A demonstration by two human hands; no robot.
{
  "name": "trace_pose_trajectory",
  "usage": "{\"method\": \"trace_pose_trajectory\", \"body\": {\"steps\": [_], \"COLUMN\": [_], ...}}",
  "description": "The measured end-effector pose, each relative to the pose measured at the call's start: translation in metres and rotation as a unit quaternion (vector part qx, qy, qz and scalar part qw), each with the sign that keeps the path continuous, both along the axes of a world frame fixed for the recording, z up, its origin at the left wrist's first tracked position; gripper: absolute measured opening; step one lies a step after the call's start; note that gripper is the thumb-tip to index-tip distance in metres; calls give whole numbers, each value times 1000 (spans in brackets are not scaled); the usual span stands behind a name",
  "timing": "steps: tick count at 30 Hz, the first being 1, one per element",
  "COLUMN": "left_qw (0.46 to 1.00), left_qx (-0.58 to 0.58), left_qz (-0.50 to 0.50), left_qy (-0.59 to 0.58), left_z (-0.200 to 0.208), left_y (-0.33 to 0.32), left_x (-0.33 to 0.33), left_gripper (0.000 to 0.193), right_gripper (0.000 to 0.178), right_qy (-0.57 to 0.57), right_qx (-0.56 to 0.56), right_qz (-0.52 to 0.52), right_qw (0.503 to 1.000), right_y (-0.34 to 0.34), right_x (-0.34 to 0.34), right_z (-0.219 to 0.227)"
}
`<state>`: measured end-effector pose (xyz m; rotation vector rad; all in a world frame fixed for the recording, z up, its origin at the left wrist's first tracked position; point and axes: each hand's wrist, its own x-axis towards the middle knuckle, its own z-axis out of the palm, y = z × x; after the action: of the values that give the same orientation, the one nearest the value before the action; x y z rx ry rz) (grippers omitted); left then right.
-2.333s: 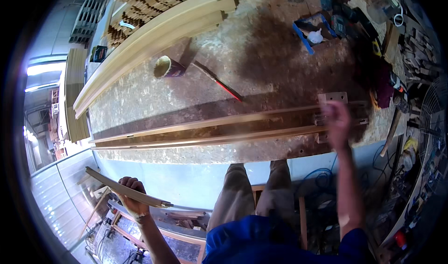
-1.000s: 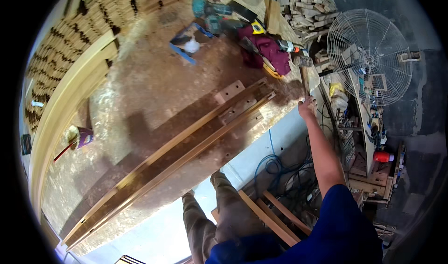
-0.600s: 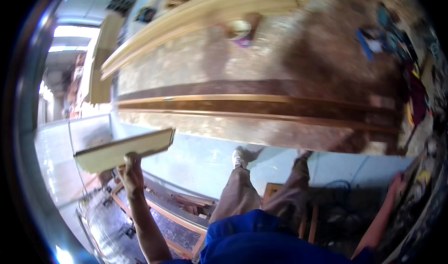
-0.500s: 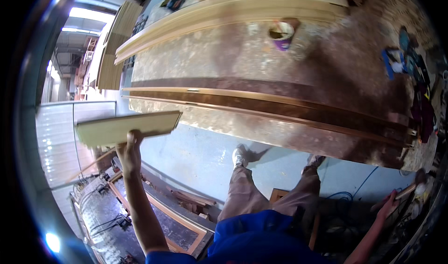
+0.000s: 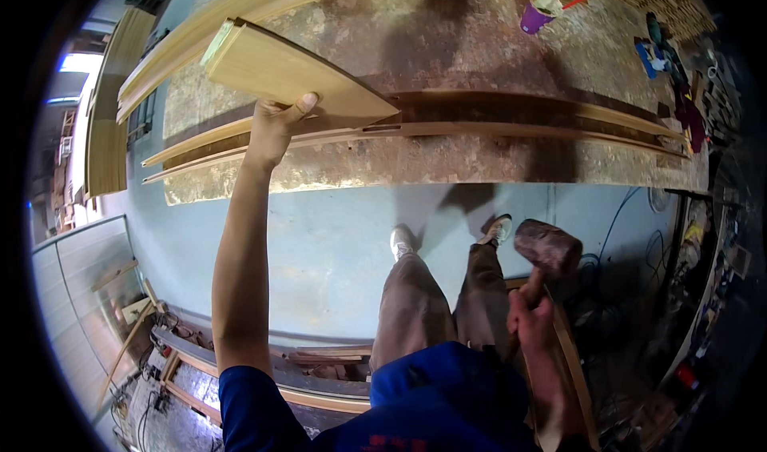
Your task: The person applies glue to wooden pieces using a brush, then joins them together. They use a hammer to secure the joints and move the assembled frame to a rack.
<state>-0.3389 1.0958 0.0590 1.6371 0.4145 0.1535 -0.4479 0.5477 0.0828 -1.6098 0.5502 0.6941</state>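
Observation:
My left hand (image 5: 276,124) grips a flat wooden board (image 5: 292,72) by its near edge, thumb on top. The board is tilted, and its right corner meets the two long wooden rails (image 5: 479,128) lying side by side on the workbench, near a slot in the nearer rail. Low on the right, my right hand (image 5: 531,318) is closed around the handle of a mallet (image 5: 548,246) with a dark, thick head. The mallet is held up in front of my legs, apart from the bench.
On the stained workbench (image 5: 351,168) stand a purple cup (image 5: 540,12) with a red stick and a blue tool (image 5: 651,59). Long planks (image 5: 180,52) lie along the far side. Boards are stacked (image 5: 120,104) at the left. A blue hose (image 5: 619,220) trails on the floor.
My left hand has brought the board from left of the bench over to the rails. My right hand has come in from the far right with the mallet raised. My view has shifted rightward.

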Motion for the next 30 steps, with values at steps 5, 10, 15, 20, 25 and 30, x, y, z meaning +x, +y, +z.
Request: {"method": "trace_pose_trajectory", "body": {"steps": [5,10,15,20,25,30], "left_qw": [995,995,988,987,976,949], "left_qx": [-66,-39,6,-32,61,223], "left_qz": [-54,-73,-132,-153,-180,-190], "left_qy": [-49,-55,-77,-42,-103,-113], "left_z": [-26,-34,-28,-13,-6,6], "left_y": [8,13,16,-9,-23,-49], "left_x": [13,12,17,20,2,5], "left_gripper": [19,22,22,21,24,24], "right_gripper": [26,26,23,22,32,34], "right_qy": [-28,-2,-55,-168,-489,-511], "right_qx": [29,4,-22,17,-60,-233], "right_qz": [-9,-24,13,88,262,409], "right_qw": [999,1000,998,982,830,719], "right_y": [45,61,71,96,181,223], "right_x": [-64,-87,-81,-19,95,151], "right_z": [-2,9,22,75,191,209]}}
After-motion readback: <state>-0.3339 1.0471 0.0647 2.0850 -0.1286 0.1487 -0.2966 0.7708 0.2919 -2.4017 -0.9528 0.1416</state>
